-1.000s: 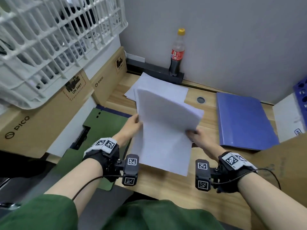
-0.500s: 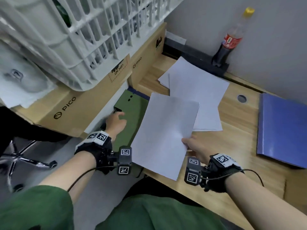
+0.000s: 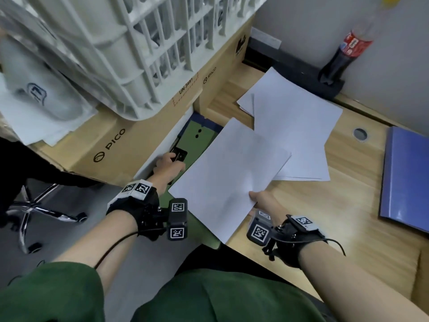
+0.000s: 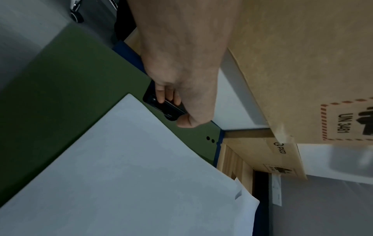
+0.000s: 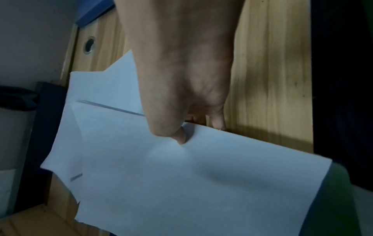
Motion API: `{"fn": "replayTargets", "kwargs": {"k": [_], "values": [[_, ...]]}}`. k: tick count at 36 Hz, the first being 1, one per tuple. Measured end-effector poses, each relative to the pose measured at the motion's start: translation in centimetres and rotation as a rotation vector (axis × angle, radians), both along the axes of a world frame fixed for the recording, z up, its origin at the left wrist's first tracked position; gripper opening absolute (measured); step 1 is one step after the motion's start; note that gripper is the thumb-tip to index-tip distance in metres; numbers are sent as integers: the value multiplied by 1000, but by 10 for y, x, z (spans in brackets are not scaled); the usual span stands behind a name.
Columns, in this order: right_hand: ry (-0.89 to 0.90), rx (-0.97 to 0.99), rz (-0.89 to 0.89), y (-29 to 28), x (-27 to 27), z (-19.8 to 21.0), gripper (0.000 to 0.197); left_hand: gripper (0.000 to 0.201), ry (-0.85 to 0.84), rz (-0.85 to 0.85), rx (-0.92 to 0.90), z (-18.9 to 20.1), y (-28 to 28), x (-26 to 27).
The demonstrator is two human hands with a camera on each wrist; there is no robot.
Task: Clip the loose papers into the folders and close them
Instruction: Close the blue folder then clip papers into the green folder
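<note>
An open green folder (image 3: 199, 135) lies at the desk's left edge, its black clip (image 3: 180, 155) beside the cardboard boxes. My left hand (image 3: 173, 158) grips that clip; in the left wrist view the fingers (image 4: 161, 97) lie on the clip (image 4: 167, 110) and the thumb curls at its far end. My right hand (image 3: 253, 197) pinches the near edge of a thin stack of white papers (image 3: 232, 173), held slanted over the folder's right half. In the right wrist view the thumb (image 5: 179, 135) presses on top of the papers (image 5: 201, 183).
More loose papers (image 3: 294, 126) lie spread on the wooden desk (image 3: 325, 217). A shut blue folder (image 3: 408, 180) lies at the right. A cola bottle (image 3: 343, 54) stands by the wall. Cardboard boxes (image 3: 111, 145) carrying a white crate (image 3: 116, 43) crowd the left; a chair base (image 3: 34, 210) is below.
My left hand let go of the papers and moved left to the green folder's clip. The right hand alone now holds the papers, lowered and shifted left over the folder.
</note>
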State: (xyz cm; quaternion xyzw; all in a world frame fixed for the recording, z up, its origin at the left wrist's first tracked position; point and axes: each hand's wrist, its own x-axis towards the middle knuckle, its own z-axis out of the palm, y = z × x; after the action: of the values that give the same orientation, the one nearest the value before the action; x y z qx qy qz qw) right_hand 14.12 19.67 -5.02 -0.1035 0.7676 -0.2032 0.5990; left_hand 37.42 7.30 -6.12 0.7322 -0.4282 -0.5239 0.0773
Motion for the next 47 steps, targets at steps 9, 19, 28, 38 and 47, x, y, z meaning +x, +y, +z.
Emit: {"fn": "replayTargets", "kwargs": {"k": [9, 19, 28, 38, 47], "values": [[-147, -128, -218, 3, -15, 15, 18, 17, 70, 105, 69, 7, 12, -4], [-81, -341, -412, 22, -89, 44, 24, 36, 324, 78, -71, 31, 5, -81], [32, -347, -599, 74, -173, 60, 21, 43, 426, -167, -49, 46, 21, -200], [89, -250, -587, 109, -207, 27, 25, 45, 297, -351, 52, 28, 45, -252], [136, -98, -536, 151, -227, 7, 19, 43, 163, -550, 30, 19, 66, -268]]}}
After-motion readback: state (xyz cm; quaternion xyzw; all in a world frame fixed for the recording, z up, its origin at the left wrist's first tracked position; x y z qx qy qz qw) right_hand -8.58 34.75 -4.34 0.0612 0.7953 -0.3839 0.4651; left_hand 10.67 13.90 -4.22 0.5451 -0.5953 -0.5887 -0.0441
